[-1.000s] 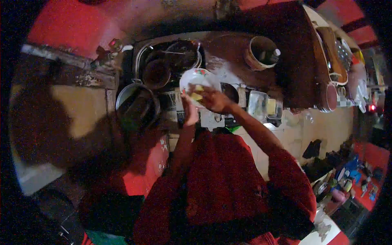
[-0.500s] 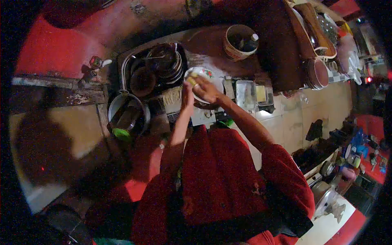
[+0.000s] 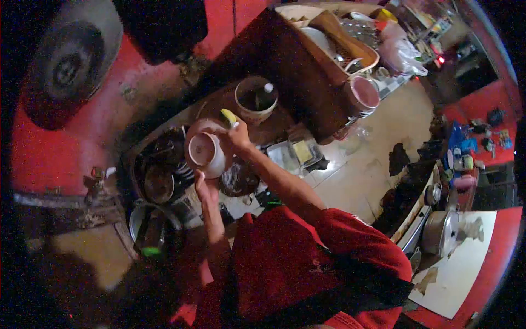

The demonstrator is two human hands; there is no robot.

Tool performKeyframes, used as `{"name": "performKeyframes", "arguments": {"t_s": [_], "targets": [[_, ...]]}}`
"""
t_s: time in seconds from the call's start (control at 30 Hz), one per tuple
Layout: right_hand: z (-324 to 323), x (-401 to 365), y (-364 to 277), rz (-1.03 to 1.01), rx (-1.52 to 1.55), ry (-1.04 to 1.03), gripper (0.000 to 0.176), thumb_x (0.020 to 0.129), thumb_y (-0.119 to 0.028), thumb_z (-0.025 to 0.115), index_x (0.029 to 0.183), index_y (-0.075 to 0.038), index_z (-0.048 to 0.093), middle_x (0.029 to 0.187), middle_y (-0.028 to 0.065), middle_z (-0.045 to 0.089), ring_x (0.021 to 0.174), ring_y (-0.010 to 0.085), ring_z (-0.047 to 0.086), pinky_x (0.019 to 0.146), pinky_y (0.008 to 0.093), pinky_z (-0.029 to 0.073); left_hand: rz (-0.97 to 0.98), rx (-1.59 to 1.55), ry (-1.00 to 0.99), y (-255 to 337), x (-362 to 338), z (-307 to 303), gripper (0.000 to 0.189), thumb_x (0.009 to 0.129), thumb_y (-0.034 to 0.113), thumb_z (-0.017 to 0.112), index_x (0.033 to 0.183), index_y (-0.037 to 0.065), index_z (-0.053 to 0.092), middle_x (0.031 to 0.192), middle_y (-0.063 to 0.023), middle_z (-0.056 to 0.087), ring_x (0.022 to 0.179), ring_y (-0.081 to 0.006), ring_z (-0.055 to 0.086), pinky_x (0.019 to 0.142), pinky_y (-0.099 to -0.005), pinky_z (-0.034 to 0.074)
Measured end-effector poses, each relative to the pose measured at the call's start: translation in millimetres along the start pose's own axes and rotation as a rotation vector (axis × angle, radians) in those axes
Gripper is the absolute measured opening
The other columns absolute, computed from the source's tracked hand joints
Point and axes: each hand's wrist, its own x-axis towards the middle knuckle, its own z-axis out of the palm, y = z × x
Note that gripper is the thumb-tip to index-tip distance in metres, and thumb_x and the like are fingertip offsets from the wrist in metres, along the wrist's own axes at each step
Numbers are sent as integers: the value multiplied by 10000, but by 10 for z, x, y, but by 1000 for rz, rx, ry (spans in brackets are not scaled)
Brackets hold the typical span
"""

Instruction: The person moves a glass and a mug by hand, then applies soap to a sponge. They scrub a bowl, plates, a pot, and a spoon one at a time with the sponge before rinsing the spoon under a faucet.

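A white bowl [image 3: 220, 163] is tipped so that its round foot and underside face me. Its lower edge rests against my left hand [image 3: 205, 189], whose fingers are closed on the rim and partly hidden behind it. On the bowl's upper right side, my right hand [image 3: 238, 137] grips a yellow sponge [image 3: 228, 116], which sticks out past the fingers. Left of the bowl stand stacked dishes and a dark pan [image 3: 159, 185] in a basin.
A bucket [image 3: 256, 112] with a white-capped bottle stands behind the bowl. To the right are a clear tray [image 3: 282, 158] and a yellow block [image 3: 302, 152]. A metal pot [image 3: 143, 233] with a green-ended container is at lower left. A dish basket [image 3: 366, 63] sits at upper right.
The bowl has turned from showing its flowered inside to showing its underside. Sponge and right hand have gone from inside it to its outer edge. The view has swung right.
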Motion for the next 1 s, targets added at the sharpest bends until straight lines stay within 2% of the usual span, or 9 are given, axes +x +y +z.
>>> {"name": "performKeyframes", "arguments": {"t_s": [0.07,0.2,0.33,0.5,0.6,0.67,0.73,0.9,1.0], "targets": [[21,16,394,-51,-224,382,373,754,-188,746,1023,-2,567,915,87,643,789,164,595,673,301,480,119,40,-56,5,162,107,417,839,115,602,1242,62,505,1242,-89,536,1141,-240,509,982,-417,404],[105,-884,88,-495,-857,-19,605,854,-296,586,1368,-61,372,1274,276,429,1147,425,433,890,489,387,49,471,200,13,-178,757,407,820,-11,567,1222,14,505,1220,-115,533,1102,-224,536,930,-359,444],[39,-150,-42,132,-649,12,443,860,-398,533,1152,-67,576,1205,202,519,1065,403,504,864,442,442,128,684,-219,-28,-419,632,457,835,-7,551,1280,-20,448,1235,-90,521,1119,-180,495,928,-311,409],[46,-482,282,-824,-609,-573,287,818,-238,571,1077,-126,626,1199,153,541,1084,348,521,942,481,383,158,590,-126,224,-430,754,251,743,-5,611,990,17,569,942,-45,603,883,-137,573,748,-278,479],[-11,-353,644,-346,-438,-185,429,836,-334,553,1190,-95,517,1238,170,484,1150,301,457,983,462,340,322,1169,-277,132,-486,331,184,833,126,632,964,2,594,813,-74,637,697,-153,571,628,-327,463],[-98,-235,2273,124,-205,84,358,899,-322,501,1104,-32,544,1051,147,589,991,312,533,926,423,389,388,1654,-469,67,-685,34,245,758,14,550,1001,7,585,754,-204,592,691,-369,587,612,-414,463],[-338,-490,1802,622,25,-334,373,886,-327,544,1113,-31,529,1119,133,578,1047,275,520,889,370,424,351,1888,-342,-64,-789,-535,512,690,-41,529,1195,44,535,872,-222,603,793,-409,577,682,-440,462],[-5,-1165,2328,562,-503,-356,525,751,-350,681,1137,-31,521,938,141,639,806,293,641,660,384,521,66,1468,-508,-60,-628,-1752,592,842,179,641,1348,9,386,1252,-201,485,1226,-329,415,975,-401,375],[403,-1522,2439,373,-679,-287,464,729,-354,691,1040,-28,581,768,189,637,770,360,645,633,435,502,362,1389,22,376,-172,-1332,555,864,284,633,1299,2,435,1182,-194,542,1113,-300,516,918,-427,414]]}}
